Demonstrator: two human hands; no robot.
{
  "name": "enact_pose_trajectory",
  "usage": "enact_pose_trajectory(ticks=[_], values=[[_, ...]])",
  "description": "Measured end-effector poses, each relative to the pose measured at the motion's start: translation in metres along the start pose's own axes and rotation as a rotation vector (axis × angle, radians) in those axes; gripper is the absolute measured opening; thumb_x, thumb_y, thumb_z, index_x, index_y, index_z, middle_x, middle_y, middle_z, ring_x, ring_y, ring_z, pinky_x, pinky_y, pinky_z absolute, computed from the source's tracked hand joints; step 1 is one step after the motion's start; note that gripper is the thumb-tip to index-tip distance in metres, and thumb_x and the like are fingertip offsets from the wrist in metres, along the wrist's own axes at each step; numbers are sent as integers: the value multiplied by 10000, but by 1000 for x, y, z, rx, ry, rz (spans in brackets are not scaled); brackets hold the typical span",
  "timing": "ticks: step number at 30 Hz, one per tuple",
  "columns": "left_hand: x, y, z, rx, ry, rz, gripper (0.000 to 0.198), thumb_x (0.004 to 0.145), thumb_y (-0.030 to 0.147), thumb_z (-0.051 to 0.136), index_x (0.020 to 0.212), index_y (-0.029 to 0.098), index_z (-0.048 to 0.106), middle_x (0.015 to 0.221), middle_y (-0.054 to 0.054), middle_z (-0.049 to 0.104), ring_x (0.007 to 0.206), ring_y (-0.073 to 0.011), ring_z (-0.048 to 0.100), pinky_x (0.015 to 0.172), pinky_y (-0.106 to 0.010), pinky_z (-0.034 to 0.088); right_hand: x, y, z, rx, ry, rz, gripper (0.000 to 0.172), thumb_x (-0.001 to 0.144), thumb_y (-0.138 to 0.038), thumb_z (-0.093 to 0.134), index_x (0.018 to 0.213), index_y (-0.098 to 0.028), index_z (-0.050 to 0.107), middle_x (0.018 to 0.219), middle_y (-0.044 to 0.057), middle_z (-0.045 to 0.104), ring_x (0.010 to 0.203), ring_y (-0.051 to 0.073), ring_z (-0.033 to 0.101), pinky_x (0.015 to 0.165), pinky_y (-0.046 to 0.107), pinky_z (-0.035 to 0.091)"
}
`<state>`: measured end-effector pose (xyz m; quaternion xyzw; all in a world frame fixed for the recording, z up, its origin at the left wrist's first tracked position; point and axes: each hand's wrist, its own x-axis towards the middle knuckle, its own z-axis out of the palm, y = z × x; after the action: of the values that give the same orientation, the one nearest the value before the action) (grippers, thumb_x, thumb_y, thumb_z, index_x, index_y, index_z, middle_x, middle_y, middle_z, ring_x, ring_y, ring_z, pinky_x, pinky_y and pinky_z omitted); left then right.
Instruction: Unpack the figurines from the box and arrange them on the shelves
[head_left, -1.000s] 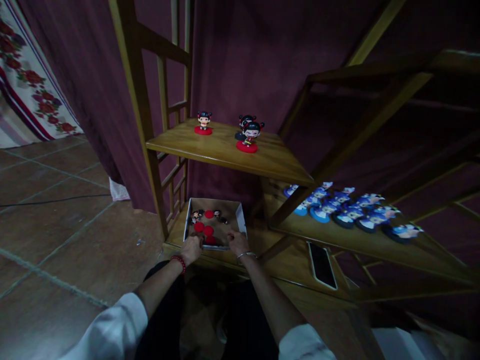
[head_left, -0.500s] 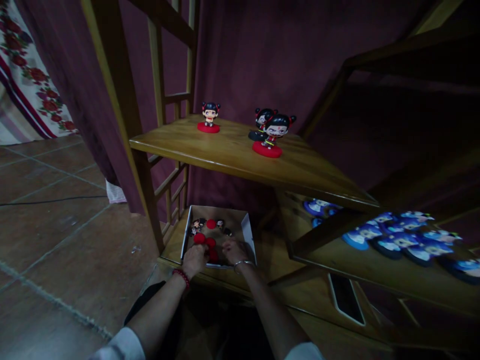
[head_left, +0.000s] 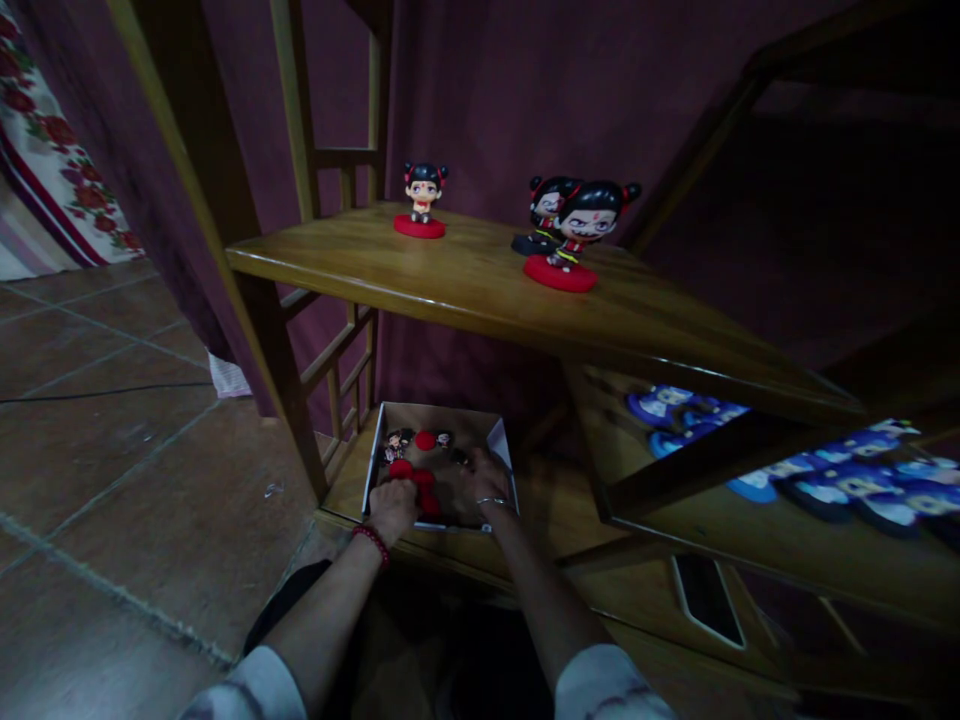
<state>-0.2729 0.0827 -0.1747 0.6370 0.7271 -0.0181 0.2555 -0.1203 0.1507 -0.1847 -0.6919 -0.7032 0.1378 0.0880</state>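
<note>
A shallow cardboard box (head_left: 487,425) with pale edges sits on the low shelf, and both my hands reach into it. My left hand (head_left: 394,510), red beaded bracelet at the wrist, is closed beside several red discs (head_left: 427,490); what its fingers hold is hidden. On the box's right side, my right hand (head_left: 487,478), with a silver bangle, has its fingertips at a small dark figurine (head_left: 459,457). Those fingers are too dim to show a grip. Further back lie another red disc (head_left: 425,440), a small figurine (head_left: 444,439) and a cluster of black-haired figurines (head_left: 396,445).
On the wooden shelf (head_left: 465,285) above stand figurines on round bases: one at left (head_left: 421,205), two at right (head_left: 577,235). Several blue-and-white figurines (head_left: 847,475) fill the right shelf. A phone-like dark slab (head_left: 709,600) lies below. A shelf post (head_left: 217,200) rises at left.
My right hand has moved right and farther into the box, away from the red discs to the dark figurine. My left hand stays by the discs. The view has shifted slightly.
</note>
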Motion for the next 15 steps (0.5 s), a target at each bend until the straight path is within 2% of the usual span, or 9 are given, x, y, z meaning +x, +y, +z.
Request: enact_pose_trajectory(ticks=[3, 10, 13, 15], values=[[4, 2, 4, 12, 17, -13, 245, 704, 263, 526, 893, 146, 630, 893, -129, 650, 902, -239, 592, 736, -320, 453, 3, -5, -2, -9, -19, -30, 333, 691, -199, 552, 1024, -194, 557, 1044, 75, 593, 927, 173, 536, 749, 229, 372], [7, 0, 8, 5, 38, 2, 219, 727, 225, 488, 870, 136, 628, 880, -135, 649, 881, -253, 598, 707, -344, 460, 13, -2, 8, -18, -70, 21, 220, 713, -219, 512, 904, -196, 620, 935, 81, 638, 853, 169, 572, 689, 232, 378], [5, 0, 5, -3, 24, 3, 216, 713, 225, 500, 862, 135, 628, 889, -132, 649, 893, -252, 592, 714, -337, 457, 19, 6, 19, 89, -70, 68, 196, 704, -230, 515, 859, -214, 634, 883, 63, 654, 824, 171, 584, 656, 231, 394], [4, 1, 4, -9, 26, 1, 220, 713, 232, 495, 861, 138, 628, 889, -127, 650, 892, -251, 592, 714, -337, 456, 20, 11, 28, 270, -84, 86, 168, 705, -240, 518, 816, -209, 639, 819, 55, 660, 782, 168, 593, 619, 227, 408]])
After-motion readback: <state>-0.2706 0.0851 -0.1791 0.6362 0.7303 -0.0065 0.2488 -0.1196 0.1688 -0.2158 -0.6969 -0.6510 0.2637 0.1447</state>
